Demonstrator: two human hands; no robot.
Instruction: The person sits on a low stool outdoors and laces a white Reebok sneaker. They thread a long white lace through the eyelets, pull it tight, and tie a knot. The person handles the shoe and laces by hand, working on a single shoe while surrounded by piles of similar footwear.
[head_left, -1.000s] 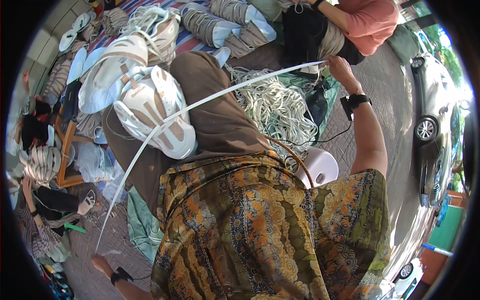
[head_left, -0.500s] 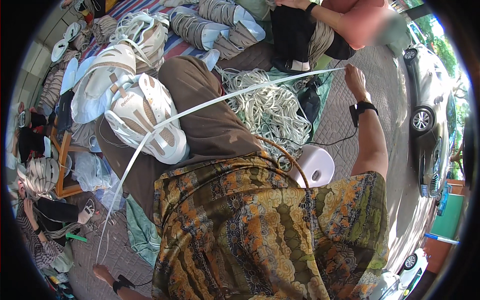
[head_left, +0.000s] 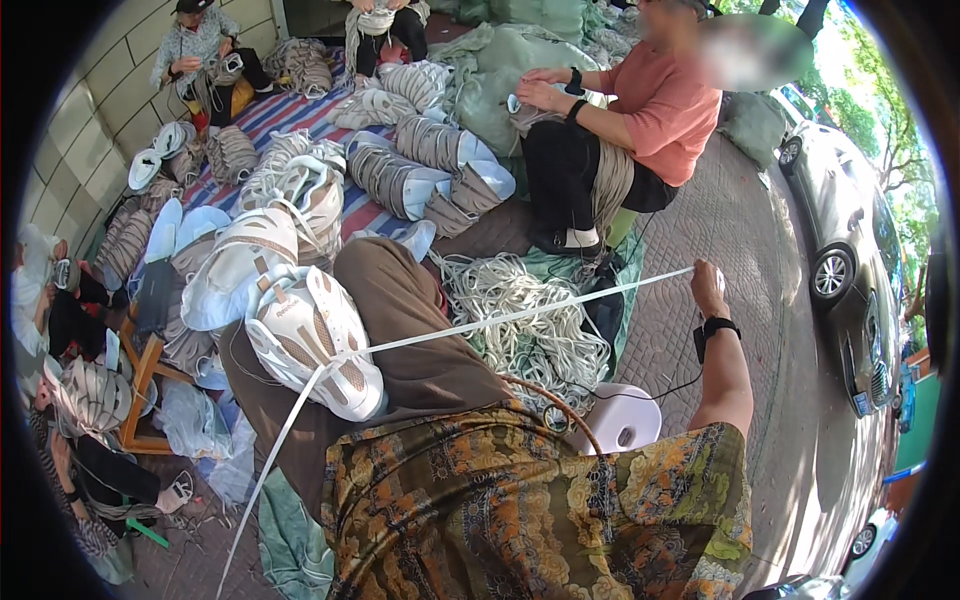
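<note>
A white and beige sneaker upper [head_left: 305, 330] rests on my lap over brown trousers. A long flat white shoelace [head_left: 530, 318] runs through its lacing area and stretches out to both sides. Off to the right, my right hand [head_left: 708, 288] has its fingers closed on one end of the lace, arm extended. The other length slants down to the lower left and leaves the picture; my left hand is out of view there. Just beyond my knee lies a tangled heap of white laces [head_left: 525, 325] on green cloth.
More sneakers [head_left: 240, 265] are stacked at the left beside a wooden frame [head_left: 145, 395]. Bundled uppers [head_left: 390, 180] lie on a striped sheet. A lilac stool [head_left: 625, 418] stands at right. A person in a pink top [head_left: 660, 130] sits ahead, others at left. Parked car [head_left: 835, 250] far right.
The view has tilted upward, showing more of the people and the striped sheet. My left hand has passed out of the picture. The lace remains stretched from the sneaker to my right hand.
</note>
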